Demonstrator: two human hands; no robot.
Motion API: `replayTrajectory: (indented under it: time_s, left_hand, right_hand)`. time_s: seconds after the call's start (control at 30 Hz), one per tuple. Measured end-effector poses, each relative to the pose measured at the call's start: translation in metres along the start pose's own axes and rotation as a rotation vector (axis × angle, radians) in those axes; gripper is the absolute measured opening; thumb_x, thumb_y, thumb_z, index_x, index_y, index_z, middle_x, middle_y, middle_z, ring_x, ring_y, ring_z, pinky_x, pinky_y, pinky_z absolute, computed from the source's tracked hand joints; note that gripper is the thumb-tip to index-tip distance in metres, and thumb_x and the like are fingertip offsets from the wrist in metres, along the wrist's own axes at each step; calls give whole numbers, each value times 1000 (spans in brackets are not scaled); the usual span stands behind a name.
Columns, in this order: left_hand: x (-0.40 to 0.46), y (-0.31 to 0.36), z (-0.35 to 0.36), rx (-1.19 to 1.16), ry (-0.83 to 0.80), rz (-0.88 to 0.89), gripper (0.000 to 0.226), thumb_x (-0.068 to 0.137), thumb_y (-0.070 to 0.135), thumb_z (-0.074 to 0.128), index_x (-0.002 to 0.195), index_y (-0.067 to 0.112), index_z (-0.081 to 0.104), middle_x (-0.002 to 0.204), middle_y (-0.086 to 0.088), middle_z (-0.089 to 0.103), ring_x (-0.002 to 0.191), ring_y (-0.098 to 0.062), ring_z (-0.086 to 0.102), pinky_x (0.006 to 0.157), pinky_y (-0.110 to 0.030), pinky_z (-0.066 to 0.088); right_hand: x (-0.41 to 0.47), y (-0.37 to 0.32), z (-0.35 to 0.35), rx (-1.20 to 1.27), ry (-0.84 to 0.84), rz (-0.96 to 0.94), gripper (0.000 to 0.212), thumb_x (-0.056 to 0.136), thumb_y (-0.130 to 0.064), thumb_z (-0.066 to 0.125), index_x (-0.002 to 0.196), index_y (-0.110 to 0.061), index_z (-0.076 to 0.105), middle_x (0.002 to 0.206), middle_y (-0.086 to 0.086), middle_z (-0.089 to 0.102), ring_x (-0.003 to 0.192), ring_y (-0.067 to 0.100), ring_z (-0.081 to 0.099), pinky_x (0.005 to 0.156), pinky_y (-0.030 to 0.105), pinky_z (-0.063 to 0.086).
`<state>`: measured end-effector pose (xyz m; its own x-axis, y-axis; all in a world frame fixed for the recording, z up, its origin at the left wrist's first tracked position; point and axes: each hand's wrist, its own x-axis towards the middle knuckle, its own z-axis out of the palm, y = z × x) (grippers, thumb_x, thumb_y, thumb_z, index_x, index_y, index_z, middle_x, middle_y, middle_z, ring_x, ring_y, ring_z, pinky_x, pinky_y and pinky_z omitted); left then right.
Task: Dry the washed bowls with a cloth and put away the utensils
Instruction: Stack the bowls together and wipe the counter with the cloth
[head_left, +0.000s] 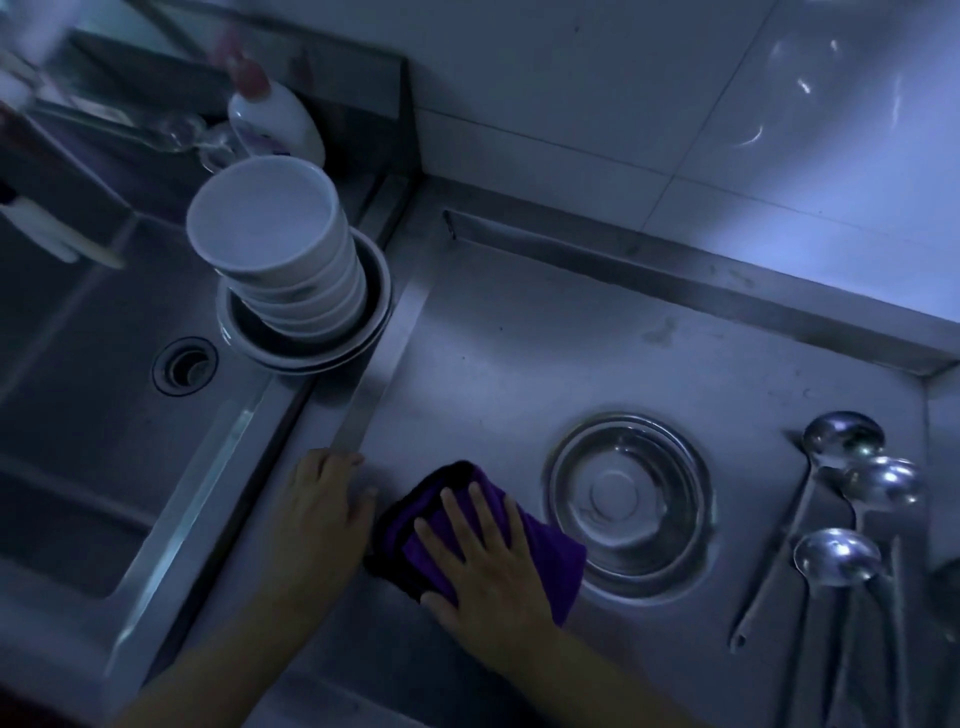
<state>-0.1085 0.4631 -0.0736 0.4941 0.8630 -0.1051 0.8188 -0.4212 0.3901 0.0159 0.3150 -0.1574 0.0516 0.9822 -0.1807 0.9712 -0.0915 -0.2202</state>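
A stack of several white bowls (270, 234) stands in wider dishes at the sink's right rim. A folded purple cloth (550, 551) lies on the steel counter, and my right hand (483, 561) lies flat on it with straight, spread fingers. My left hand (317, 499) rests flat on the counter beside the cloth, fingers straight, touching the raised divider. An upturned steel bowl (628, 499) sits just right of the cloth. Three steel ladles (841, 441) lie side by side at the far right.
The steel sink (104, 415) with its drain (184, 366) fills the left. A white soap bottle (275, 117) with a red pump stands behind the bowls beside some glassware. A tiled wall runs along the back, and a raised steel ledge (675, 270) borders the counter.
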Motion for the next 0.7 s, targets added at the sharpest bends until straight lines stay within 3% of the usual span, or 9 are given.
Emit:
replayTrajectory:
  time_s: [0.1,0.2,0.27,0.33,0.43,0.5,0.57,0.63,0.7]
  left_hand:
    - [6,-5,-19,-101,93,-60,26,80,4,66,105,5,60,101,-11,57,90,-30,56,73,-38,45]
    - [24,-19,-36,-201,199,-235,30,87,19,58,115,12,55,110,-4,52,94,-22,53,77,-34,42]
    - [40,-31,-47,-242,293,-295,34,89,21,56,121,10,52,116,-8,51,96,-23,52,80,-33,39]
    - [61,-43,-57,-303,349,-332,36,90,18,54,122,2,51,121,-16,49,93,-20,49,81,-28,35]
    - [92,-60,-67,-318,375,-334,37,89,16,53,117,-7,51,116,-28,50,81,-15,38,73,-21,27]
    - [110,-67,-71,-379,353,-355,43,93,23,50,131,4,46,126,-20,47,87,-11,39,80,-23,29]
    - [126,-73,-72,-427,309,-348,48,94,30,47,138,12,40,132,-13,43,93,-18,48,84,-30,33]
    - [140,-79,-71,-432,253,-333,51,93,33,47,140,15,36,133,-13,41,100,-27,52,83,-34,35]
    - [151,-84,-69,-418,207,-335,52,91,31,50,139,17,36,127,-11,42,94,-27,51,78,-34,36]
  right_hand:
    - [-3,-2,-17,1,-7,-18,64,77,-67,47,134,-36,49,148,2,41,136,30,39,106,56,28]
    - [27,-4,-51,132,169,74,43,81,-56,49,111,-32,67,123,-3,63,108,21,61,93,40,43]
    - [57,-3,-74,258,333,128,32,86,-39,54,108,-23,70,114,0,67,99,20,63,87,36,44]
    - [89,-1,-94,483,394,208,27,92,-26,56,114,-16,68,114,3,67,100,20,61,88,31,43]
    - [138,0,-115,747,378,386,29,98,-28,49,124,-23,60,120,-6,60,97,2,53,87,17,37]
    - [171,-1,-125,907,360,494,32,99,-31,44,128,-24,56,125,-5,57,101,5,53,93,24,42]
    - [201,-5,-133,1039,335,578,34,99,-32,40,127,-20,55,125,3,57,104,18,59,94,39,47]
    - [223,-10,-137,1038,347,600,26,97,-30,38,105,-17,59,107,9,61,90,23,61,81,41,49]
    - [238,-15,-139,1007,398,608,23,96,-28,39,85,-14,54,89,12,62,77,27,59,68,40,45]
